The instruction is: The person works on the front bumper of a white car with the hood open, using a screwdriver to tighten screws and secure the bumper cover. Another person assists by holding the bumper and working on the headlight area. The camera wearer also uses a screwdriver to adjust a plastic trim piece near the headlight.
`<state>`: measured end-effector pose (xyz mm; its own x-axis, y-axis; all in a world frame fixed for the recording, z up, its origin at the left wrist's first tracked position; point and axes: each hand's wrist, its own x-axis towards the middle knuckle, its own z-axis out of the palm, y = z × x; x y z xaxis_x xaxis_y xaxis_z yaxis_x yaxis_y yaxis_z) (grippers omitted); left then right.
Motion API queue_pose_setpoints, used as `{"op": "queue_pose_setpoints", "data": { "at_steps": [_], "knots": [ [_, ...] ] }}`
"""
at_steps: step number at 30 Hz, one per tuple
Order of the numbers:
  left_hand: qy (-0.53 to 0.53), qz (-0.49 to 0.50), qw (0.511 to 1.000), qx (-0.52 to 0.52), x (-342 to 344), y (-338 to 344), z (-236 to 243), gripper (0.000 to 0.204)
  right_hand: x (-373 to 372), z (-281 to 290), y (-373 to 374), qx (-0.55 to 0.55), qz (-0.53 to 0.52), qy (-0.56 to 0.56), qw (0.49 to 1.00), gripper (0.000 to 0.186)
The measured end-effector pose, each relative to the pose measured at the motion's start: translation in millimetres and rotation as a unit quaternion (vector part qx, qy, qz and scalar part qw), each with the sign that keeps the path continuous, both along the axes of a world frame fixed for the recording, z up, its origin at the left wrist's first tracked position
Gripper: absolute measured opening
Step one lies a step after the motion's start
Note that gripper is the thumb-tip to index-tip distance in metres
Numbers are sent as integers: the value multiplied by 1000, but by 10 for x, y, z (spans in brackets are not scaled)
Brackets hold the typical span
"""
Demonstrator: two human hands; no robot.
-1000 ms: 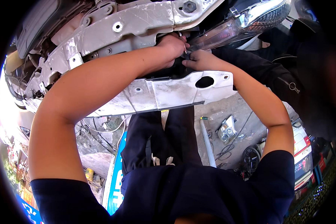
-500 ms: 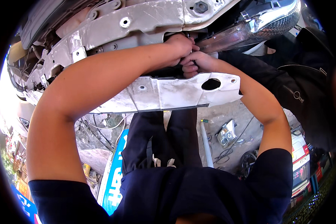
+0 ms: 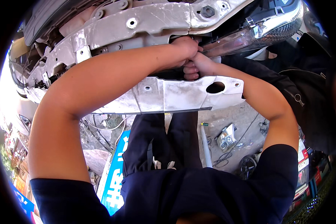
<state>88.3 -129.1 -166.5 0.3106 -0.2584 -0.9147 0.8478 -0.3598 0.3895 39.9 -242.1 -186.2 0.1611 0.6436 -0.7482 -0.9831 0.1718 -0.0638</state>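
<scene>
My left hand (image 3: 186,49) reaches in under the scuffed silver-grey crossbeam (image 3: 156,20) at the front of a car, its fingers curled. Close against it is my right hand (image 3: 202,66), also closed, with its bent fingers just below the left wrist. Whatever they grip is hidden between the hands and in the dark gap. Below them runs a worn white panel (image 3: 183,93) with an oval hole near its right end. A clear headlight (image 3: 265,30) sits to the right of my hands, fixed at the car's front corner.
Black cloth with a zip pull (image 3: 298,98) hangs close to my right arm. On the ground lie a loose headlight unit (image 3: 226,137), a small wheel (image 3: 247,166), a pale pole (image 3: 205,147), cables and a blue sign (image 3: 115,175). A large bolt (image 3: 207,11) sticks out of the crossbeam.
My hands have drawn closer together, and the right fingertips have slipped behind the left hand. The whole scene has shifted slightly right and down in the picture.
</scene>
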Motion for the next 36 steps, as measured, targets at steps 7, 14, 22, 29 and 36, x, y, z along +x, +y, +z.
{"op": "queue_pose_setpoints", "data": {
  "at_steps": [7, 14, 22, 29, 36],
  "knots": [
    [-7, 27, 999, 17, -21, -30, 32, 38, 12, 65, -112, -41, 105, -67, 991, 12],
    [-29, -30, 998, 48, -27, -24, -140, 39, -30, 32, -39, -130, 0, -17, 991, 22],
    [-14, -63, 998, 28, 54, -4, 90, 36, -49, -289, -113, 45, 42, -61, 996, 26],
    [-20, 3, 1000, 8, -50, 21, -88, 35, 15, -44, -134, 66, 9, -22, 998, 9],
    [15, 6, 998, 64, -57, -21, 100, 27, 107, 301, 19, -140, 75, 34, 987, 19]
  ]
}}
